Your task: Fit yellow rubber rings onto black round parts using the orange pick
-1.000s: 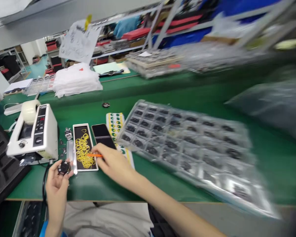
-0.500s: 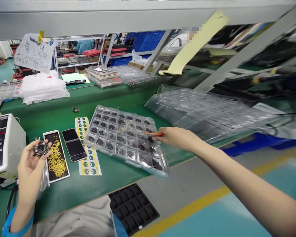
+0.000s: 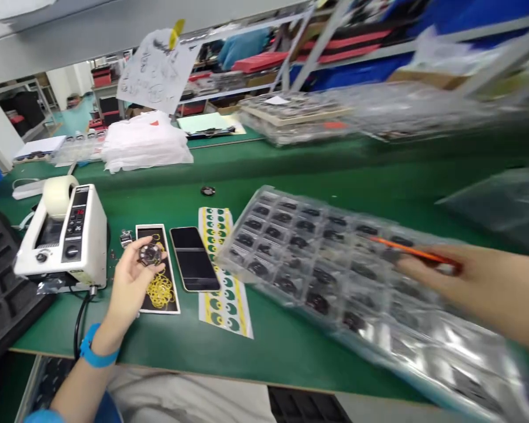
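My left hand (image 3: 130,276) pinches a small round dark part (image 3: 150,254) with a metallic look, held up over a narrow white-edged box (image 3: 177,304). Yellow rings (image 3: 161,292) lie heaped in that box. My right hand (image 3: 476,279), blurred by motion, is closed around a slim orange tool (image 3: 417,251) whose exact kind I cannot make out. Its tip points left above a clear compartment tray (image 3: 286,302). Dark round parts sit in many of the tray's pockets.
A phone (image 3: 194,258) and a sheet of green and yellow stickers (image 3: 229,294) lie between box and tray. At left stands a white tape dispenser (image 3: 88,235). A loose dark part (image 3: 207,191) rests farther back, before stacked white sheets (image 3: 145,141).
The view has swung left, so the bench things appear farther right and the whole tape dispenser shows. My left hand still holds the round part; my right hand keeps the orange tool over the tray.
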`<state>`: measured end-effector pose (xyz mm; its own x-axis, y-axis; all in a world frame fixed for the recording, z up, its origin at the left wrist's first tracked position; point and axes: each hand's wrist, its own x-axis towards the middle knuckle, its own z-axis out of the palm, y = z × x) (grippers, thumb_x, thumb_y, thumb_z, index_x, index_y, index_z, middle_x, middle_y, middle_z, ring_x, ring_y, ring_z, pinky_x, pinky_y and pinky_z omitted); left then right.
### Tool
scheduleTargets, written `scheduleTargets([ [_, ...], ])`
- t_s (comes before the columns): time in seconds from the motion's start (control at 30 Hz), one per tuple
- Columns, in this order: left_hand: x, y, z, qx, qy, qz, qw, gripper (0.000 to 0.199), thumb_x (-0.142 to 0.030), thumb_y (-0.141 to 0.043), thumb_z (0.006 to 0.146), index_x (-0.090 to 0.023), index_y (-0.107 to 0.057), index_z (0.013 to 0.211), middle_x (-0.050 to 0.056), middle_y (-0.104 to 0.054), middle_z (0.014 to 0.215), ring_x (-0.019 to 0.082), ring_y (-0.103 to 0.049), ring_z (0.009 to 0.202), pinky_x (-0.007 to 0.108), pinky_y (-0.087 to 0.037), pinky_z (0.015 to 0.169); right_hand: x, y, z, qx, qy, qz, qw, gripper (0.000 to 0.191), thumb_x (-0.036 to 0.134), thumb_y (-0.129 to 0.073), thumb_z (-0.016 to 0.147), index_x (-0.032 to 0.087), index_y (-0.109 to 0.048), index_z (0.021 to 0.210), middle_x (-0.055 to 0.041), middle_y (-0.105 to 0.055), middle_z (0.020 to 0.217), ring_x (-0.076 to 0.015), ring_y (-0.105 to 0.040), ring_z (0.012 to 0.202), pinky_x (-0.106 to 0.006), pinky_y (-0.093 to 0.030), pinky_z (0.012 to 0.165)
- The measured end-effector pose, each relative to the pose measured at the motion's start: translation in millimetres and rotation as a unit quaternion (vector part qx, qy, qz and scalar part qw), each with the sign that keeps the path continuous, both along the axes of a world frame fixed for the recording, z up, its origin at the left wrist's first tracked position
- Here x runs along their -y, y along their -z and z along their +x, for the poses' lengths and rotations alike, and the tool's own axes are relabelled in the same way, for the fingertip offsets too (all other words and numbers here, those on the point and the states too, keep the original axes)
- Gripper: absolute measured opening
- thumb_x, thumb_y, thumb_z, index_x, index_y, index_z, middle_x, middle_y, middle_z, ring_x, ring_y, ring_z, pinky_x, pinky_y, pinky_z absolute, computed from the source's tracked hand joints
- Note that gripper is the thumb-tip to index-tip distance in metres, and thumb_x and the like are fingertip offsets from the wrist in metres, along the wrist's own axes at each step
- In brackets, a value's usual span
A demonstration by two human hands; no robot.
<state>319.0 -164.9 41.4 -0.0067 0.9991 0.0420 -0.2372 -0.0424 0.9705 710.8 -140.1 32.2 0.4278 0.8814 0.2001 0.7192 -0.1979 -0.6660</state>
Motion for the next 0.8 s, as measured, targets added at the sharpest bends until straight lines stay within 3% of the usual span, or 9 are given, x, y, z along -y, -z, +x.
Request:
scheduleTargets([
  [0.03, 0.9, -0.2, 0.9, -0.004, 0.01, -0.001, 1.0, 0.037, -0.02, -0.071, 0.076, -0.023, -0.06, 0.111, 0.007, -0.069, 0.111, 0.023, -0.069, 0.103, 0.035, -0.054, 0.092, -1.4, -1.1, -26.1, -0.034, -0.071, -0.009, 0.997, 0.018, 0.036, -0.084, 0.068, 0.024, -0.073, 0.06, -0.003, -0.054, 0.044, -0.0128, -0.044, 0.039, -0.032, -0.027, 0.048],
  [0.07, 1.7, -0.2, 1.8, -0.011, 0.019, -0.002, 1.0, 0.036, -0.023, -0.073, 0.075, -0.022, -0.062, 0.109, 0.007, -0.069, 0.111, 0.023, -0.069, 0.102, 0.035, -0.054, 0.091, -1.5, -3.2, -57.2, -0.1, -0.167, -0.017, 0.981, 0.024, 0.048, -0.081, 0.069, 0.025, -0.075, 0.07, -0.0067, -0.066, 0.062, -0.0177, -0.057, 0.053, -0.033, -0.036, 0.052],
  [0.1, 2.2, 0.2, 2.5, -0.018, 0.028, -0.004, 0.999, 0.032, -0.025, -0.075, 0.074, -0.02, -0.065, 0.105, 0.009, -0.07, 0.109, 0.024, -0.07, 0.1, 0.035, -0.054, 0.091, -0.6, -6.0, -91.1, -0.16, -0.246, 0.006, 0.956, 0.036, 0.061, -0.075, 0.07, 0.025, -0.075, 0.071, -0.0085, -0.07, 0.076, -0.0213, -0.062, 0.066, -0.034, -0.043, 0.059],
  [0.17, 2.6, 2.4, 3.2, -0.033, 0.04, -0.007, 0.999, 0.026, -0.029, -0.078, 0.072, -0.017, -0.07, 0.093, 0.01, -0.071, 0.102, 0.024, -0.069, 0.096, 0.035, -0.054, 0.087, 2.3, -11.9, -157.0, -0.246, -0.369, 0.021, 0.896, 0.05, 0.071, -0.063, 0.076, 0.023, -0.071, 0.066, -0.0085, -0.068, 0.081, -0.0233, -0.062, 0.077, -0.036, -0.048, 0.069],
  [0.23, 2.5, 6.4, 3.2, -0.05, 0.034, -0.008, 0.998, 0.024, -0.032, -0.081, 0.068, -0.015, -0.072, 0.083, 0.009, -0.071, 0.091, 0.023, -0.068, 0.089, 0.034, -0.055, 0.082, 4.4, -15.5, -205.8, -0.295, -0.423, 0.025, 0.856, 0.05, 0.069, -0.06, 0.081, 0.022, -0.07, 0.067, -0.0056, -0.062, 0.073, -0.0201, -0.057, 0.07, -0.033, -0.047, 0.064],
  [0.3, 2.5, 10.6, 3.0, -0.066, 0.012, -0.008, 0.998, 0.023, -0.034, -0.081, 0.067, -0.015, -0.074, 0.078, 0.007, -0.069, 0.083, 0.02, -0.066, 0.082, 0.032, -0.054, 0.077, 4.8, -15.7, -230.4, -0.324, -0.436, 0.023, 0.839, 0.045, 0.063, -0.061, 0.084, 0.021, -0.07, 0.068, -0.0041, -0.058, 0.072, -0.0181, -0.055, 0.068, -0.031, -0.046, 0.062],
  [0.57, 9.9, 8.8, 7.2, -0.146, -0.003, -0.012, 0.989, 0.015, -0.031, -0.073, 0.077, -0.016, -0.076, 0.072, 0.003, -0.061, 0.075, 0.013, -0.056, 0.061, 0.024, -0.05, 0.054, 3.7, -3.6, -221.4, -0.335, -0.419, 0.034, 0.843, 0.028, 0.041, -0.065, 0.084, 0.02, -0.066, 0.066, -0.0033, -0.057, 0.071, -0.0155, -0.051, 0.062, -0.027, -0.041, 0.053],
  [0.67, 12.5, 5.4, 5.4, -0.132, 0.024, -0.021, 0.991, 0.02, -0.034, -0.068, 0.083, -0.02, -0.077, 0.095, 0.005, -0.067, 0.088, 0.017, -0.063, 0.073, 0.03, -0.058, 0.07, 2.8, -1.7, -218.8, -0.343, -0.393, 0.025, 0.853, 0.026, 0.04, -0.065, 0.084, 0.02, -0.066, 0.067, -0.0036, -0.058, 0.073, -0.0162, -0.052, 0.064, -0.027, -0.041, 0.053],
  [0.8, 14.3, 3.5, 0.7, -0.016, 0.086, -0.071, 0.994, 0.044, -0.038, -0.065, 0.087, -0.03, -0.061, 0.13, 0.006, -0.063, 0.127, 0.025, -0.061, 0.116, 0.041, -0.057, 0.094, 1.0, -2.6, -217.0, -0.366, -0.367, 0.027, 0.855, 0.023, 0.04, -0.067, 0.083, 0.021, -0.068, 0.068, -0.0041, -0.058, 0.077, -0.0175, -0.054, 0.07, -0.027, -0.044, 0.056],
])
